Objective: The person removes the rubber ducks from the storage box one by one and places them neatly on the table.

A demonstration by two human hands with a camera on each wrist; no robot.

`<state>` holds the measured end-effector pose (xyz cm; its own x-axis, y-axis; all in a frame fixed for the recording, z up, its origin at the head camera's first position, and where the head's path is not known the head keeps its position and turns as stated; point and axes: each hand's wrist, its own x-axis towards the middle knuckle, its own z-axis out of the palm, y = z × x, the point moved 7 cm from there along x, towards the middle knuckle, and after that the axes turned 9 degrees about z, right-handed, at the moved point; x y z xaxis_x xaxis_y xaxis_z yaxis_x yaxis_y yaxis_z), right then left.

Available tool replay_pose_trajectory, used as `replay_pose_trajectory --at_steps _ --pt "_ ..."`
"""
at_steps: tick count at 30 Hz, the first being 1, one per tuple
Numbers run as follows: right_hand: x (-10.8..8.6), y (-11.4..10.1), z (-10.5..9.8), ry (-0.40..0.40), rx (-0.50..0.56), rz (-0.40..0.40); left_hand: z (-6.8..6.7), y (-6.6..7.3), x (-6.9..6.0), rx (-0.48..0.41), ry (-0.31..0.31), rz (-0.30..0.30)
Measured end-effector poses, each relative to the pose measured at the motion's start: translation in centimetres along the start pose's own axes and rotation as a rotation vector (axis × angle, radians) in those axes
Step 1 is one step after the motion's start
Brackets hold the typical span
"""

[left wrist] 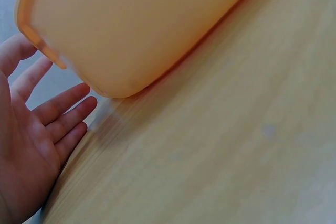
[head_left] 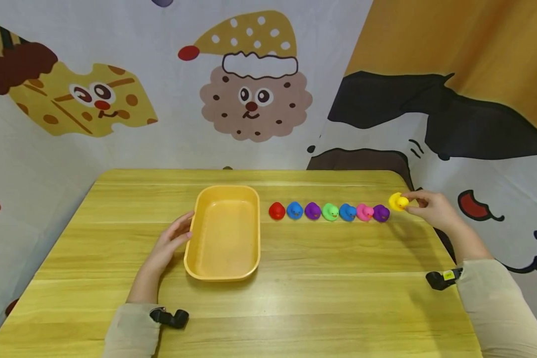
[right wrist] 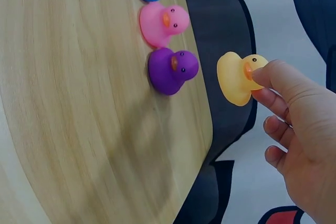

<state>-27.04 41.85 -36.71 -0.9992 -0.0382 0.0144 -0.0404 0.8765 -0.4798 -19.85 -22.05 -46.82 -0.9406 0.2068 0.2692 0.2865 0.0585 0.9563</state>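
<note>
My right hand pinches a yellow rubber duck by its head between thumb and forefinger, as the right wrist view shows. This duck hangs above the table, just past the right end of a row of ducks. The row runs from a red duck through blue, purple, green, blue and pink to a purple duck. A yellow plastic basin stands left of the row. My left hand rests against its left side, fingers extended and touching the wall; in the left wrist view the palm faces the basin.
The wooden table ends at the back against a cartoon-printed cloth. Its right edge runs beneath the right forearm. A small black camera sits on the left wrist, and another on the right.
</note>
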Motion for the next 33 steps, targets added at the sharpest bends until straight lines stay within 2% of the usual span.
replay_pose_trajectory --at_steps 9,16,33 --pt "0.0 1.4 0.2 -0.033 -0.020 0.027 0.0 0.1 0.0 -0.009 -0.002 -0.003" --pt "0.2 2.9 0.9 -0.105 -0.034 0.100 0.0 0.1 0.0 -0.008 -0.004 0.004" --pt "0.3 3.4 2.4 -0.167 0.010 0.128 0.1 0.1 0.0 -0.009 -0.002 0.005"
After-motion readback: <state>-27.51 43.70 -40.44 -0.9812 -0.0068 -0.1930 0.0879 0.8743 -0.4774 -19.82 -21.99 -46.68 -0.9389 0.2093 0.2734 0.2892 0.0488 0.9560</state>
